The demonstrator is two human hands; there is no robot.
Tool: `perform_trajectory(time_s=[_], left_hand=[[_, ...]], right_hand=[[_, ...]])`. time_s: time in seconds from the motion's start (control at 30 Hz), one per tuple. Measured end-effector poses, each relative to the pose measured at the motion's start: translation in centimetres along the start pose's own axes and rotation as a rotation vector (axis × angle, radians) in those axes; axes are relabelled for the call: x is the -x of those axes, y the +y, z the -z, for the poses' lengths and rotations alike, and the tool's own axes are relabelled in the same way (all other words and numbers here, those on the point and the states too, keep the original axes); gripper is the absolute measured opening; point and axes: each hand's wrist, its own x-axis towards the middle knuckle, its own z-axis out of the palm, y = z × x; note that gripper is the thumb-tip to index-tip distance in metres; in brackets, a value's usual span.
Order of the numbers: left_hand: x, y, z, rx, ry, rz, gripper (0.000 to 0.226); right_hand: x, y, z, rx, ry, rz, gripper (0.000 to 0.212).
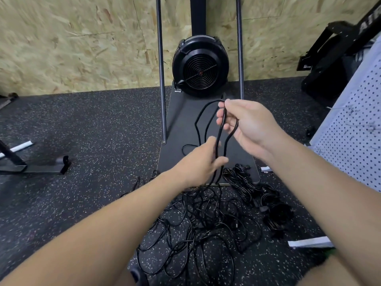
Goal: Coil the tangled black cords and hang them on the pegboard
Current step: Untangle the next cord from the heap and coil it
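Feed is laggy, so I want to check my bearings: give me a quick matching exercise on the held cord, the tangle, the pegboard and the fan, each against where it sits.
Things:
1. cord
2. tangle
3. pegboard
4. fan

Places:
A. far right, leaning
B. against the chipboard wall, between two poles
C. looped between both hands
D. on the speckled floor, near the camera

Pairs: 1-C, 2-D, 3-A, 4-B
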Motion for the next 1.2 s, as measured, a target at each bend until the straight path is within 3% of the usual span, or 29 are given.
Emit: perform_trajectory(time_s=[0.07, 0.1, 0.17, 0.27, 0.37, 0.47, 0.57, 0.67, 0.77, 0.83, 0.9, 1.03, 1.2], left_hand=[[0.0, -0.4, -0.2, -0.002, -0.104, -0.071, 0.044], [0.1, -0.4, -0.4, 0.013, -0.144, -0.094, 0.035], [0.3, -0.4, -1.0, 0.038, -0.147, -0.096, 0.015], [0.0, -0.7, -1.2, 0.061, -0.108, -0.029, 0.019], [-0.3, -0.3, -0.8, 0.206, -0.038, 0.033, 0.023], [-1.0, 1.2, 0.9, 0.499, 0.101, 0.127, 0.027], [-1.4, 3.1, 3.1, 0.717, 0.222, 0.153, 0.032], [-1.2, 4.8, 4.6, 0.861, 0.228, 0.160, 0.021], [-1.3, 5.1, 5.4, 0.881, 0.253, 0.180, 0.020], [-1.4, 4.9, 5.8, 0.907, 0.274, 0.206, 0.022], [-1.4, 4.6, 6.0, 0.962, 0.278, 0.234, 0.023], [-1.8, 3.0, 6.0, 1.096, 0.183, 0.298, 0.017], [-0.7, 1.0, 5.4, 0.736, -0.105, 0.337, 0.048]], right_hand=[[-0.1, -0.1, 0.1, -0.009, 0.002, -0.001, 0.019], [0.0, -0.1, 0.1, -0.006, 0.003, -0.004, 0.019], [0.0, 0.0, 0.3, -0.002, -0.008, -0.008, 0.021], [0.0, -0.2, 0.3, 0.059, -0.056, -0.008, 0.038], [-0.2, 0.2, 0.9, 0.280, -0.062, -0.048, 0.056], [-0.4, 1.8, 2.2, 0.661, -0.102, -0.017, 0.038], [-0.1, 2.6, 3.3, 0.896, -0.285, -0.049, 0.034], [0.0, 3.5, 3.8, 0.905, -0.508, -0.167, 0.024], [0.8, 3.9, 3.9, 0.863, -0.685, -0.284, 0.048], [1.2, 4.3, 3.9, 0.869, -0.733, -0.272, 0.036], [1.5, 4.5, 3.9, 0.836, -0.674, -0.243, 0.017], [1.4, 4.3, 3.8, 0.810, -0.528, -0.210, 0.018], [1.1, 2.9, 3.6, 0.668, -0.320, -0.130, 0.014]])
